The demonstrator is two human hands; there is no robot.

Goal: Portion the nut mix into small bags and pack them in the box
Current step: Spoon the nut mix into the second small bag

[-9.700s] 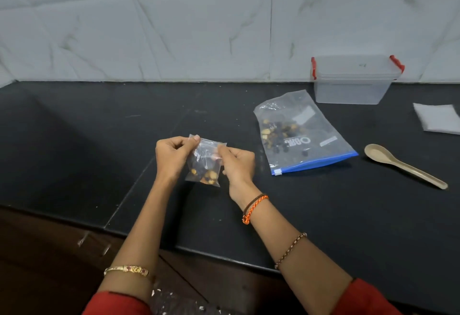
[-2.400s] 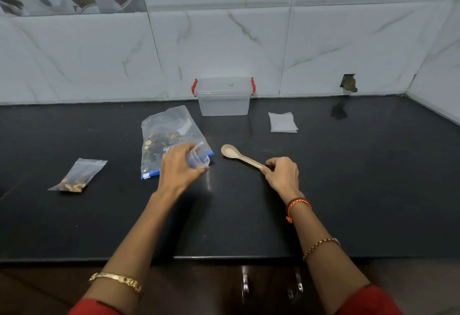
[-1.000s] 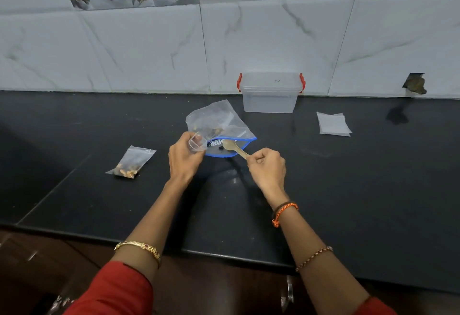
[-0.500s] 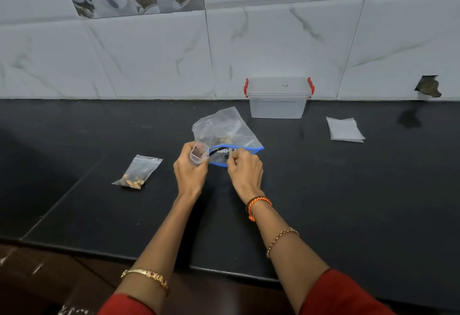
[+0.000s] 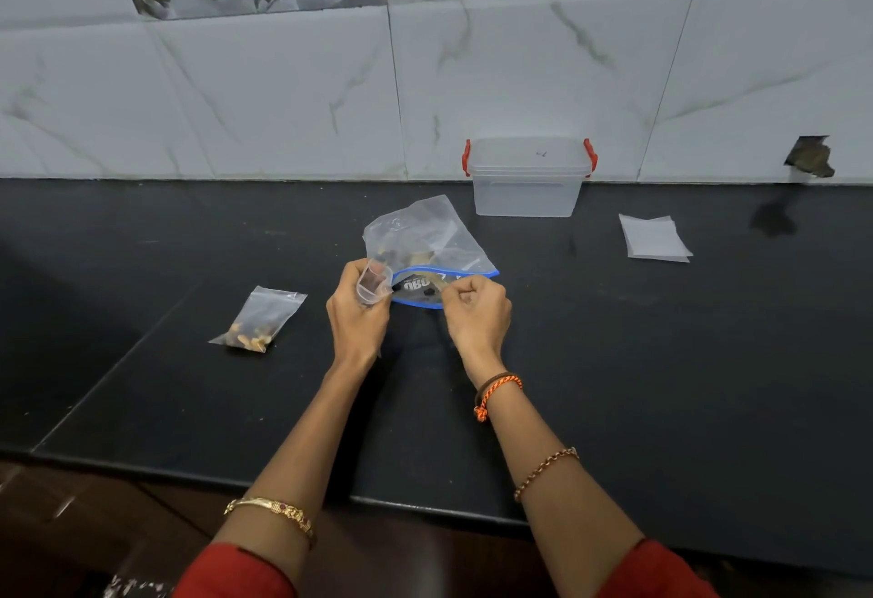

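The big zip bag of nut mix point(image 5: 425, 238) lies on the black counter with its blue-edged mouth open toward me. My left hand point(image 5: 356, 318) grips a small clear empty bag point(image 5: 373, 283) at the left corner of that mouth. Curled in a fist, my right hand point(image 5: 477, 314) holds the beige spoon point(image 5: 439, 286), whose front end reaches inside the big bag and is mostly hidden. A filled, sealed small bag point(image 5: 257, 321) lies to the left. The clear box with red clips point(image 5: 526, 181) stands against the wall, its lid on.
A flat stack of small empty bags point(image 5: 654, 238) lies right of the box. The tiled wall has a broken hole point(image 5: 808, 158) at the far right. The counter's front edge point(image 5: 425, 505) runs under my forearms.
The filled small bag now lies at the left. My right hand picked up the spoon and pushed it into the big bag's mouth; my left hand brought the empty small bag beside it.
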